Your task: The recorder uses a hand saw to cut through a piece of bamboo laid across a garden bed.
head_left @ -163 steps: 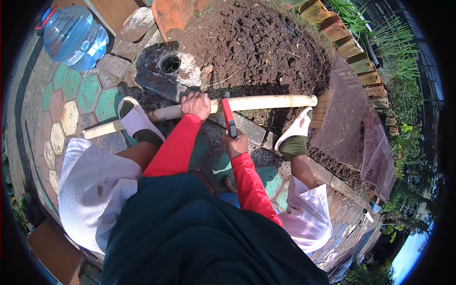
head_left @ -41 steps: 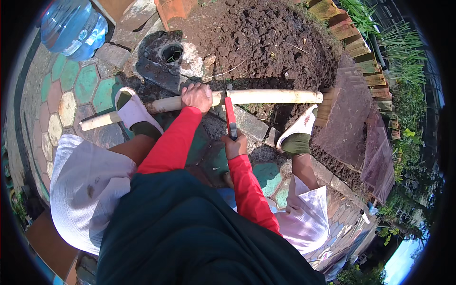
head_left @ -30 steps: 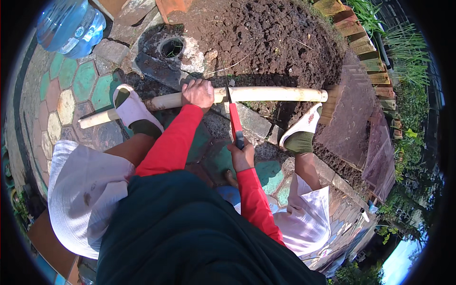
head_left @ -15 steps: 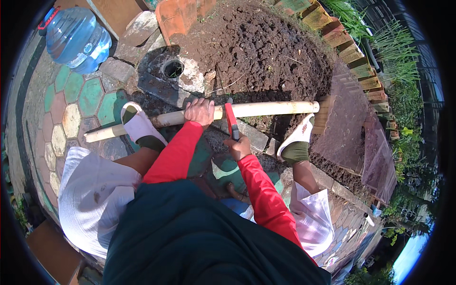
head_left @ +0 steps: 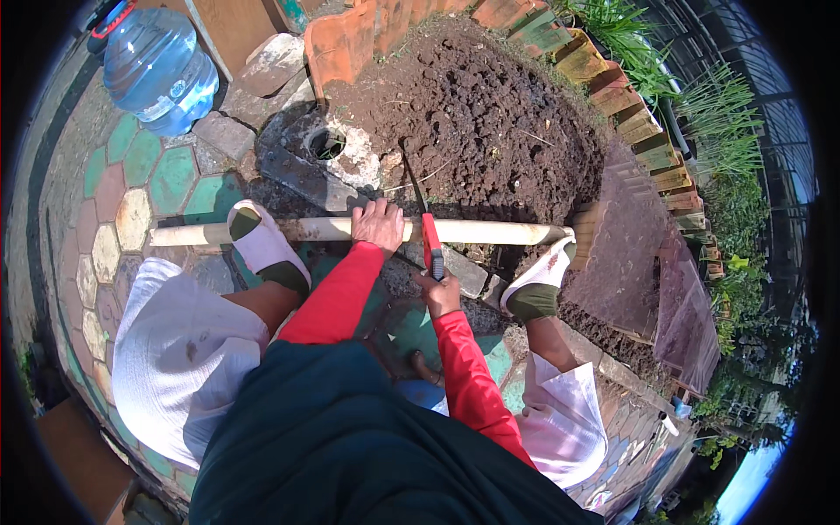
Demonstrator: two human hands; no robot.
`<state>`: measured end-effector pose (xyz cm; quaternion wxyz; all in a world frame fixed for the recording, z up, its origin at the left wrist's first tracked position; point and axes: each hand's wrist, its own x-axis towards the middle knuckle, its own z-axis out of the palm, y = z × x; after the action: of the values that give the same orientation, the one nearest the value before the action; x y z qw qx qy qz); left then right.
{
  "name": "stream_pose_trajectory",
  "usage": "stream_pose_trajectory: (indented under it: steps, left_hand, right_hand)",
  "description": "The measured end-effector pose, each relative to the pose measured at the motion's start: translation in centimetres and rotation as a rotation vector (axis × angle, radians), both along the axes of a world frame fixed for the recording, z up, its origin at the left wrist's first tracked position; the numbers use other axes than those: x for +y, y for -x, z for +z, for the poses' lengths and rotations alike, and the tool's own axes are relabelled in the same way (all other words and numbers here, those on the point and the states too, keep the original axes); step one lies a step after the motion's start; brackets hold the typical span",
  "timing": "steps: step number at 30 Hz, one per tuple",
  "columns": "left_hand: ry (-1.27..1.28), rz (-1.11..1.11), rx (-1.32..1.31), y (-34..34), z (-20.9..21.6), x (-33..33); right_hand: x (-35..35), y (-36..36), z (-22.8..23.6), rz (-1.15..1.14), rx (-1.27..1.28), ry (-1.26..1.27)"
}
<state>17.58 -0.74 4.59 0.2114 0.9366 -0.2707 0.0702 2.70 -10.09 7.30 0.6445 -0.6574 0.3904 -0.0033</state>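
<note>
The pale pole [head_left: 499, 231] lies from 9 to 3 o'clock, with the left slipper [head_left: 262, 248] over it toward 9 o'clock. The left hand [head_left: 378, 225] has its grip closed over the pole, near the saw [head_left: 431, 234]; the right hand [head_left: 442, 291], at 6 o'clock from the pole, has its grip wrapped round the handle, blade pointing between 11 and 12. The red part hides the crossing, so I cannot tell whether the teeth sit in a cut. Best would be long strokes along 1 line, light pressure, firm left palm, fingertips away from the teeth
</note>
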Motion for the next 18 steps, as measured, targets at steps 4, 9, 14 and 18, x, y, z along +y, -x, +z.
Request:
stream_pose_trajectory:
  steps: [4,9,14,18]
  left_hand:
    - [-0.019,0.042,0.011,0.0,-0.2,0.1]
    - [-0.026,0.053,0.009,0.1,-0.1,-0.9]
    - [-0.043,0.228,0.133,-1.7,0.4,-1.8]
    - [-0.028,0.120,0.035,-0.7,0.3,-0.9]
  right_hand:
    - [1.4,1.2,-1.8,-0.054,-0.007,0.120]
    - [1.3,2.4,-5.8,-0.012,-0.166,0.195]
    - [0.4,-0.1,-3.9,0.025,-0.149,0.215]
    - [0.8,0.6,-1.3,0.010,-0.053,0.116]
